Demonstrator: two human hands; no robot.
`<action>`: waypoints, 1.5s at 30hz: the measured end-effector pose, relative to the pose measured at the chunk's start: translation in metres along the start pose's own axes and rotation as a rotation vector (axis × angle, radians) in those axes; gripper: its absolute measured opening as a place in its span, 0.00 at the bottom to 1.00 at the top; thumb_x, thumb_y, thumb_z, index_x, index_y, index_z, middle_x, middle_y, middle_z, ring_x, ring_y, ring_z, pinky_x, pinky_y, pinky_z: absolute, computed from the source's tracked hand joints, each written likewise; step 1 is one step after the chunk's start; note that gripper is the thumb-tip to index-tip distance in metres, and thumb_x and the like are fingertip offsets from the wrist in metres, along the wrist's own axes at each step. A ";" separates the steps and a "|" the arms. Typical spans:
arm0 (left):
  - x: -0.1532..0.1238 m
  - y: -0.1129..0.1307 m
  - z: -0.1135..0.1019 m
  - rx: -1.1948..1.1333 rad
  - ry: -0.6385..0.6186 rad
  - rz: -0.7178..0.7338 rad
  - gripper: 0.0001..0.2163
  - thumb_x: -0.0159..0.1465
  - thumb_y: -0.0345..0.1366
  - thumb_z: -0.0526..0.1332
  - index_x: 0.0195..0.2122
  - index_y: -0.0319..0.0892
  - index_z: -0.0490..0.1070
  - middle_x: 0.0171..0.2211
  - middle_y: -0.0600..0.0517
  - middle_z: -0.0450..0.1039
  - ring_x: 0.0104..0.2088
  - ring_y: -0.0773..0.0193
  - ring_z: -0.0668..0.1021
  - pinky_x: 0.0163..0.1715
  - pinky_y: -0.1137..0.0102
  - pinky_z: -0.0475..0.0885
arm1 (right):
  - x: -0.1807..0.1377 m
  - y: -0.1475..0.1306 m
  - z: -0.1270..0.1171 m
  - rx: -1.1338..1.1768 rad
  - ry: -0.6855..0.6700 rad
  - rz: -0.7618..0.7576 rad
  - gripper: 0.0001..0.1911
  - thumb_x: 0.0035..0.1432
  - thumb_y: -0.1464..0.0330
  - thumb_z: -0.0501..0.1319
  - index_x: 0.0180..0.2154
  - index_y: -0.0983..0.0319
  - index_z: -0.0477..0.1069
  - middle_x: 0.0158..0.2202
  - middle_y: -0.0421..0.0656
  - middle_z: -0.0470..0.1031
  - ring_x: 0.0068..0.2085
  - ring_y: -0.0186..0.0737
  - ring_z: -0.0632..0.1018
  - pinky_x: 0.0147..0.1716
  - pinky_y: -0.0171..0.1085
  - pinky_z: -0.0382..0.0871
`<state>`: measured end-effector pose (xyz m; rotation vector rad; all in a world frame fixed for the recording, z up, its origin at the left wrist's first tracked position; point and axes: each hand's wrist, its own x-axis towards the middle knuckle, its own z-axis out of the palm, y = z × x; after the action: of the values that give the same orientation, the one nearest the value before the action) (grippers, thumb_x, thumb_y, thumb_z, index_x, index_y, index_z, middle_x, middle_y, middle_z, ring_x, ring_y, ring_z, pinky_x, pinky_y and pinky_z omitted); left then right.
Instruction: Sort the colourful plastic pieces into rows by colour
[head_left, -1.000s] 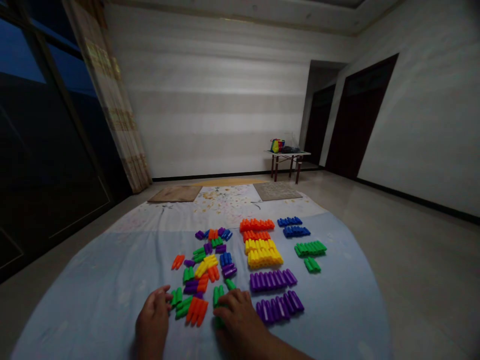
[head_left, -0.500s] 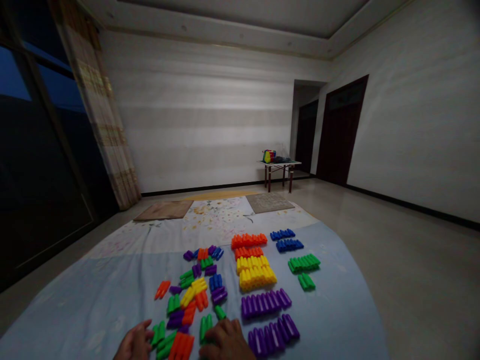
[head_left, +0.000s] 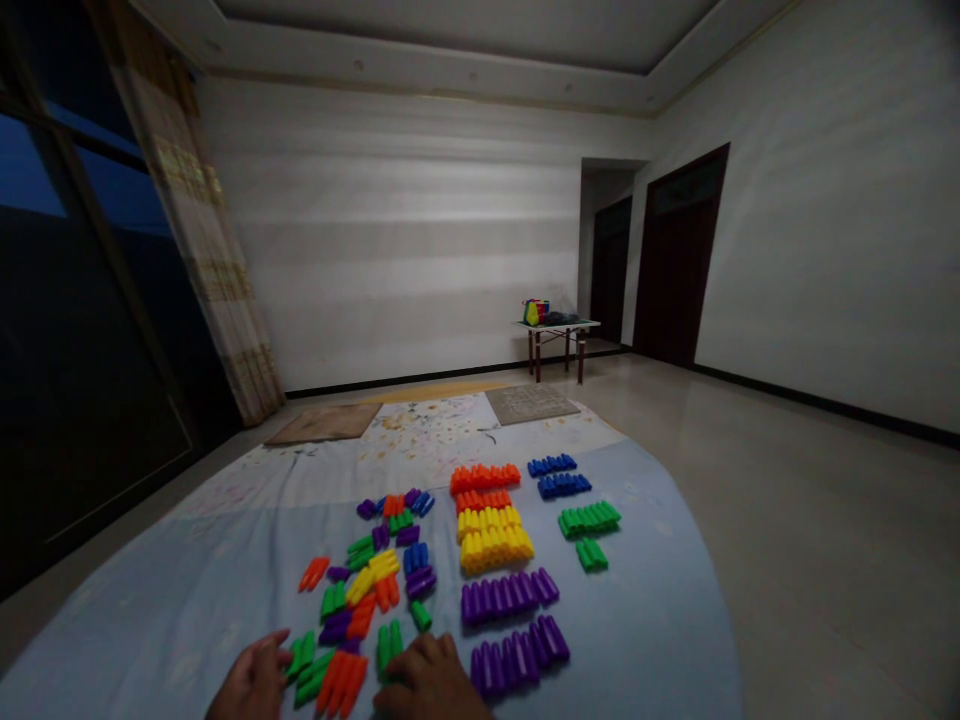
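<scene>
Curling low at the near side of a blue cloth-covered worktop (head_left: 180,590): bare left hand (head_left: 251,682), bare right hand (head_left: 431,680).
The left is just beside slim green plastic tubes (head_left: 301,654), the right by a green pair (head_left: 389,646); whether either grips anything, I cannot tell. Beyond lie mixed-colour tubes (head_left: 382,566); rightward, purple rows (head_left: 510,598) lie near, yellow rows (head_left: 495,548) and orange rows (head_left: 485,478) farther, with green rows (head_left: 590,519) and blue rows (head_left: 564,486) further right.
</scene>
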<state>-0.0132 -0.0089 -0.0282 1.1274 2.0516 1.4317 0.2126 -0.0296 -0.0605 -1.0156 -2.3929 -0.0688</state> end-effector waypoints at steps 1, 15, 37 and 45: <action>-0.003 0.003 -0.001 0.005 -0.001 0.004 0.19 0.50 0.50 0.50 0.31 0.44 0.71 0.25 0.50 0.75 0.27 0.55 0.76 0.29 0.63 0.71 | -0.001 0.000 -0.004 0.011 -0.011 -0.012 0.08 0.54 0.61 0.62 0.36 0.56 0.71 0.40 0.39 0.76 0.41 0.42 0.72 0.36 0.40 0.66; -0.020 0.008 0.001 -0.016 0.043 0.066 0.19 0.53 0.49 0.49 0.32 0.41 0.70 0.24 0.51 0.71 0.24 0.60 0.73 0.28 0.66 0.69 | -0.013 -0.010 -0.042 0.190 -0.063 0.105 0.17 0.53 0.70 0.60 0.46 0.57 0.68 0.46 0.44 0.72 0.48 0.46 0.70 0.45 0.44 0.63; -0.034 0.012 0.000 -0.089 0.009 0.023 0.19 0.55 0.50 0.49 0.33 0.40 0.70 0.24 0.52 0.69 0.23 0.63 0.71 0.26 0.68 0.68 | -0.019 -0.013 -0.058 0.251 -0.147 0.205 0.19 0.52 0.73 0.59 0.48 0.57 0.67 0.47 0.46 0.70 0.47 0.45 0.69 0.45 0.43 0.64; -0.032 0.008 -0.003 -0.069 -0.012 0.005 0.21 0.55 0.52 0.49 0.35 0.40 0.70 0.24 0.52 0.70 0.24 0.63 0.71 0.26 0.68 0.69 | -0.020 -0.013 -0.052 0.288 -0.212 0.133 0.22 0.48 0.67 0.65 0.47 0.53 0.65 0.44 0.41 0.71 0.46 0.43 0.68 0.44 0.42 0.62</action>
<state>0.0073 -0.0349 -0.0234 1.1107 1.9770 1.4829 0.2387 -0.0650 -0.0234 -1.0832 -2.4205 0.4397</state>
